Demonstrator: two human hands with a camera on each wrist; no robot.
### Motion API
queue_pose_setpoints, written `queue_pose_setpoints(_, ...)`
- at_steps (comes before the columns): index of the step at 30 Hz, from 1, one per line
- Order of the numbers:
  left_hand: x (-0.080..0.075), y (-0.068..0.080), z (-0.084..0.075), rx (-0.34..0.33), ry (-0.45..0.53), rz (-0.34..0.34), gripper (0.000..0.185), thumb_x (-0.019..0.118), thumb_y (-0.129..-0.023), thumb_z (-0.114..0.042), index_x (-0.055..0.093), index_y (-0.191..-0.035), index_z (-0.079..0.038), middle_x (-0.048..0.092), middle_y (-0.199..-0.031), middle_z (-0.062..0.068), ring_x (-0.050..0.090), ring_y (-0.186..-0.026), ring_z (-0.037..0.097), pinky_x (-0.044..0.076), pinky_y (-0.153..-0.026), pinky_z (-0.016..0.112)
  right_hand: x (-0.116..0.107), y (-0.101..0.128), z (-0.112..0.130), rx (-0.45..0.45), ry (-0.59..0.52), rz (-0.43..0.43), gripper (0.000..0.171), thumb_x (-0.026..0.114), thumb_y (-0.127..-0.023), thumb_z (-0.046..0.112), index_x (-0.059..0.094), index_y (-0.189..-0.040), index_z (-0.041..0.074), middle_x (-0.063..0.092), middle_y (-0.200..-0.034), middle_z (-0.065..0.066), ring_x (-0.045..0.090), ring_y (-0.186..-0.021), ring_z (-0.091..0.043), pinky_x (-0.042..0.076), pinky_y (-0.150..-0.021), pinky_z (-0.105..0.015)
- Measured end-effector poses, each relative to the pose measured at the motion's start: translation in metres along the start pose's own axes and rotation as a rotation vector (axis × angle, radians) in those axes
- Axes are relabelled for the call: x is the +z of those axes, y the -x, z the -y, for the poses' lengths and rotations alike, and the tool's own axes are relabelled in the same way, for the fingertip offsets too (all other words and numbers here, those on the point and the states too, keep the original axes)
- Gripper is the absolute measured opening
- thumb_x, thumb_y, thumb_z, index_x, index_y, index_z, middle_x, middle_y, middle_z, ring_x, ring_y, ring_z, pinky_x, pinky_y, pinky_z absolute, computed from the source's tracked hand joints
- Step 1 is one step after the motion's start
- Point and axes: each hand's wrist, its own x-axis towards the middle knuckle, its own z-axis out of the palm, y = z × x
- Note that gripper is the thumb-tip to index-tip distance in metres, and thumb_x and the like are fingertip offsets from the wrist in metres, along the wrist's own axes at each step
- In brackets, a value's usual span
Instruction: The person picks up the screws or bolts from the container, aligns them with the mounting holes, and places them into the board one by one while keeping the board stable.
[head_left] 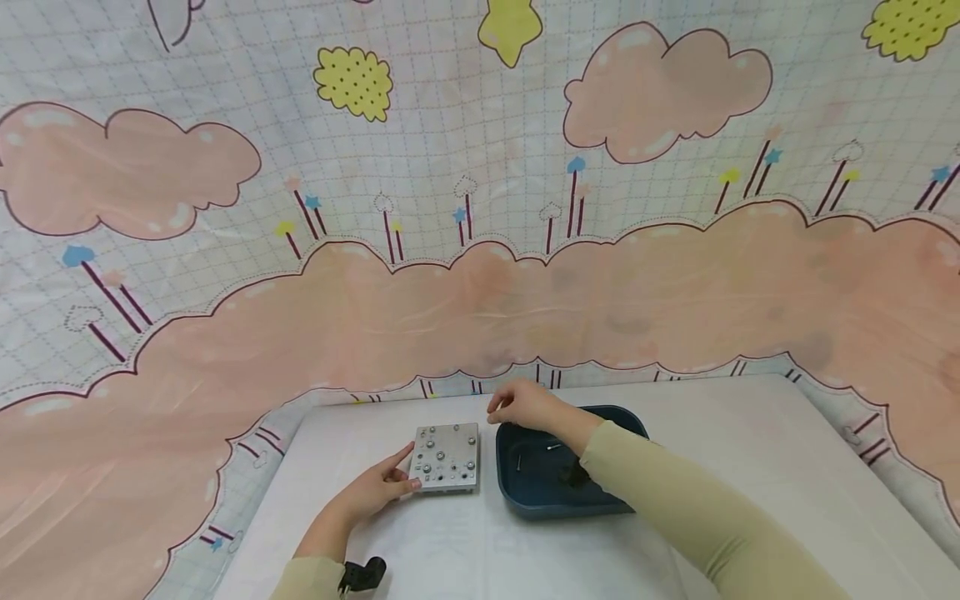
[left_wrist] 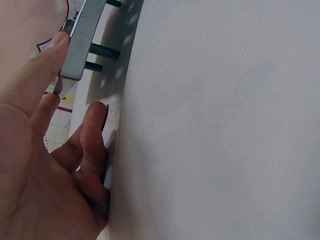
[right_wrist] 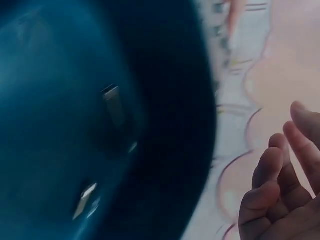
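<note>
A square metal plate (head_left: pixel 447 457) studded with several screws lies on the white table (head_left: pixel 720 433). My left hand (head_left: pixel 378 490) holds its near-left corner, thumb and forefinger against the edges. In the left wrist view the thumb presses the plate (left_wrist: pixel 82 40), whose screw ends (left_wrist: pixel 102 50) stick out underneath, while the other fingers (left_wrist: pixel 95 135) curl on the cloth. My right hand (head_left: pixel 520 406) hovers over the far-left corner of a dark blue tray (head_left: pixel 558 502), fingertips drawn together; anything between them is too small to see. The right wrist view, blurred, shows curled fingers (right_wrist: pixel 280 195) beside the tray (right_wrist: pixel 165 100).
A few small dark screws (head_left: pixel 519 461) lie loose in the tray, seen also as screws (right_wrist: pixel 114 102) in the right wrist view. A cloud-patterned cloth (head_left: pixel 480 275) rises behind and around the table. White tabletop stretches to the right of the tray.
</note>
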Motion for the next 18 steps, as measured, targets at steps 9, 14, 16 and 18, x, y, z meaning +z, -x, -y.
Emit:
queue_pose_setpoints(9,0.000,-0.001,0.001,0.006,0.022,0.008,0.082,0.079,-0.084,-0.034,0.039,-0.154,-0.023,0.056,-0.100,0.005,0.050,-0.085,0.019,0.042,-0.075,0.033,-0.024,0.028,-0.054,-0.068,0.039,0.048,0.012,0.074,-0.090,0.016,0.076,-0.099,0.008,0.065,-0.079,0.005,0.057,-0.072,-0.011,0.048,-0.068,-0.030)
queue_pose_setpoints(14,0.000,-0.002,0.001,0.008,0.014,0.011,0.082,0.079,-0.084,-0.034,0.038,-0.154,-0.022,0.056,-0.100,0.005,0.050,-0.084,0.019,0.042,-0.074,0.033,-0.027,0.034,-0.068,-0.105,0.064,0.093,0.014,0.072,-0.091,0.013,0.075,-0.101,0.004,0.065,-0.079,0.002,0.056,-0.071,-0.011,0.047,-0.066,-0.029)
queue_pose_setpoints(16,0.000,-0.002,0.002,0.009,0.015,0.012,0.082,0.079,-0.084,-0.034,0.038,-0.154,-0.022,0.057,-0.099,0.005,0.050,-0.084,0.019,0.042,-0.073,0.033,-0.028,0.034,-0.072,-0.100,0.070,0.114,0.015,0.072,-0.091,0.012,0.075,-0.102,0.003,0.066,-0.079,0.001,0.056,-0.070,-0.011,0.047,-0.065,-0.029)
queue_pose_setpoints(18,0.001,-0.003,0.002,0.011,0.021,0.016,0.082,0.079,-0.084,-0.035,0.038,-0.154,-0.022,0.056,-0.099,0.006,0.050,-0.084,0.019,0.042,-0.073,0.033,-0.028,0.034,-0.076,-0.088,0.077,0.130,0.015,0.071,-0.092,0.012,0.074,-0.103,0.003,0.067,-0.079,-0.001,0.057,-0.069,-0.011,0.047,-0.064,-0.029)
